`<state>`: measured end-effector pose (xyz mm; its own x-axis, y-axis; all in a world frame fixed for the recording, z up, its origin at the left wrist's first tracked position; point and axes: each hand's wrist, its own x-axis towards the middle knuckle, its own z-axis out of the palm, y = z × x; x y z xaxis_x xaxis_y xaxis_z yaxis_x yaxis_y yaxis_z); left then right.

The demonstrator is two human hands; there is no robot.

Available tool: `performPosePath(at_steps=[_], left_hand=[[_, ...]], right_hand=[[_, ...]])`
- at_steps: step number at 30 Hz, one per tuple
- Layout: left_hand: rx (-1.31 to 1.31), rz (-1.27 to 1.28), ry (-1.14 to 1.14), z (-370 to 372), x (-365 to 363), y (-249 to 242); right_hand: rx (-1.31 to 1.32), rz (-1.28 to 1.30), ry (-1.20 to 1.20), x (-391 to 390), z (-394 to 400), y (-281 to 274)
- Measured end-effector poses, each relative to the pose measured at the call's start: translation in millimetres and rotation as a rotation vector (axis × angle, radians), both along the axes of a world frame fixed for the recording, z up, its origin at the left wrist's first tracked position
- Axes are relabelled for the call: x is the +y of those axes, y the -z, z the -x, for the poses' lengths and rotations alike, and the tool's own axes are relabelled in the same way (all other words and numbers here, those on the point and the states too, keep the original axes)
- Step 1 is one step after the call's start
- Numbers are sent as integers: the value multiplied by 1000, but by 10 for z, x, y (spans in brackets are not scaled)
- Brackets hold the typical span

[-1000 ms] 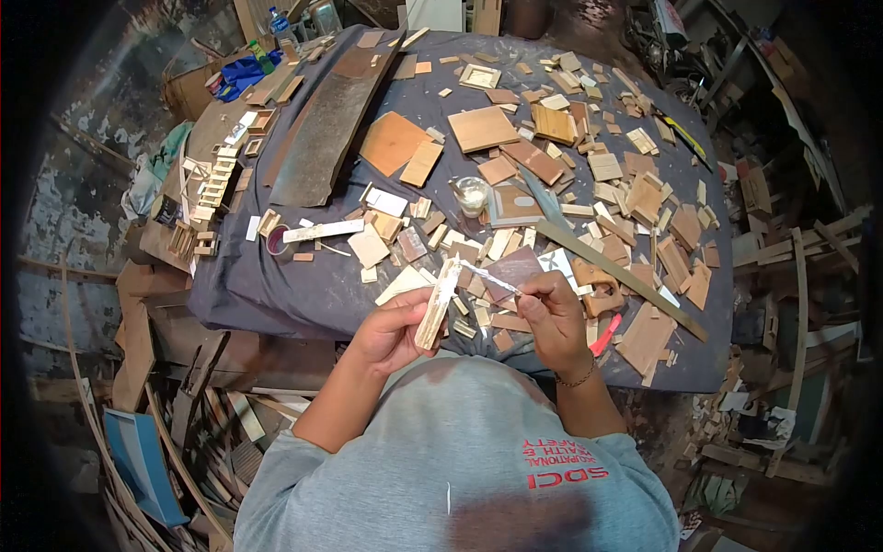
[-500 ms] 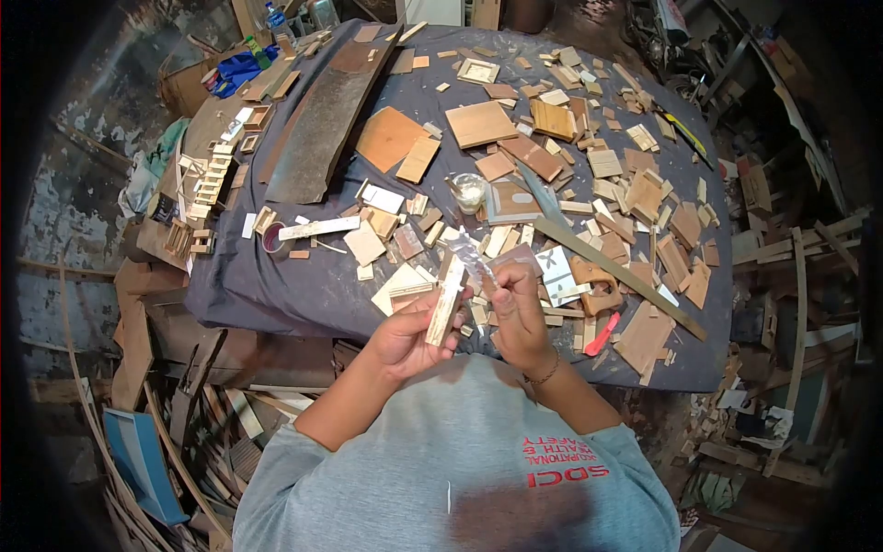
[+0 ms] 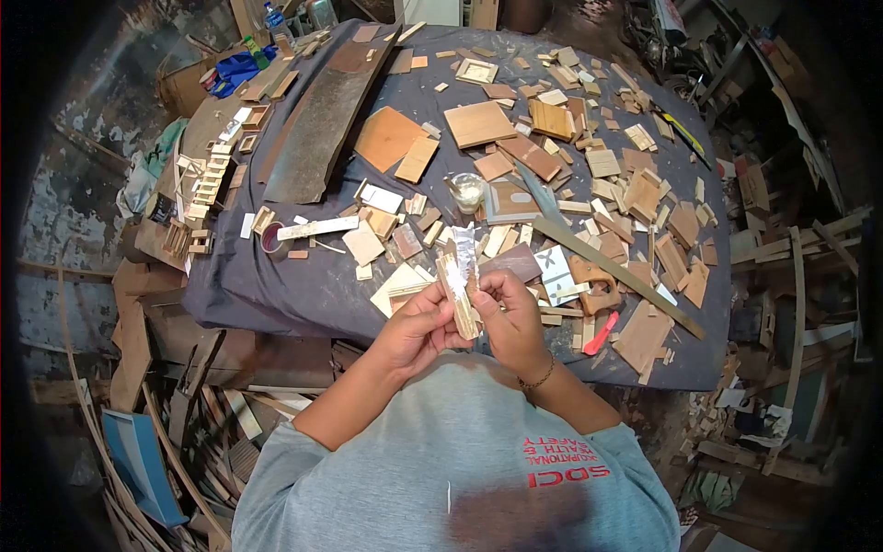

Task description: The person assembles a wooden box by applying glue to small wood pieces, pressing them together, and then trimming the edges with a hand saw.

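Note:
My left hand point(image 3: 405, 333) grips a short, narrow wooden block point(image 3: 457, 296) with a whitish, glossy face, holding it tilted above the table's near edge. My right hand point(image 3: 511, 313) pinches a thin strip with a crumpled, shiny silver-white end point(image 3: 464, 241). This strip lies along the block's right side and appears to touch it; its lower part is hidden by the fingers. Beyond the hands stands a small clear container point(image 3: 468, 193) with pale contents. Loose wooden pieces point(image 3: 402, 281) lie just past my left hand.
A dark cloth point(image 3: 239, 299) covers the table, strewn with wood offcuts. Right of my hands are a wooden saw handle point(image 3: 596, 283), a long metal strip point(image 3: 635, 287) and a red object point(image 3: 602, 333). A tape roll point(image 3: 272, 239) and large dark board point(image 3: 322, 129) lie left.
The wooden block has tipped so its upper end leans left. My right hand has brought the silvery strip down and left, against the block; both hands are closer together.

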<state>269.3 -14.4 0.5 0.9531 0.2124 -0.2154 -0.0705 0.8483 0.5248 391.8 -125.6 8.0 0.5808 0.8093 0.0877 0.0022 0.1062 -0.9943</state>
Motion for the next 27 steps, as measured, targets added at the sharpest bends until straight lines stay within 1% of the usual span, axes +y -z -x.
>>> performPosePath(at_steps=[1, 3, 7, 9, 13, 15, 19, 21, 24, 27], left_hand=[[-1, 1, 0, 5, 2, -1], [33, -30, -29, 23, 15, -3], [43, -6, -48, 62, 69, 32], [14, 53, 5, 88, 81, 50], [1, 124, 37, 121, 83, 49], [-10, 160, 45, 126, 85, 31], [28, 166, 27, 147, 88, 36], [60, 99, 20, 177, 99, 38], [3, 79, 16, 164, 119, 15], [0, 34, -2, 189, 136, 19]], right_hand=[[-1, 1, 0, -12, -6, -7], [-126, -14, 9, -40, -26, -21], [-164, -31, 20, -92, -50, -78], [89, -63, 65, -104, -44, -50], [51, -80, 79, -111, -58, -92], [-230, -80, 76, -115, -64, -110], [-194, -130, 36, -79, -3, -80], [-352, -201, -12, -51, -23, -78], [-428, -154, -38, -53, -17, -158], [-483, -155, -19, -61, -9, -161]])
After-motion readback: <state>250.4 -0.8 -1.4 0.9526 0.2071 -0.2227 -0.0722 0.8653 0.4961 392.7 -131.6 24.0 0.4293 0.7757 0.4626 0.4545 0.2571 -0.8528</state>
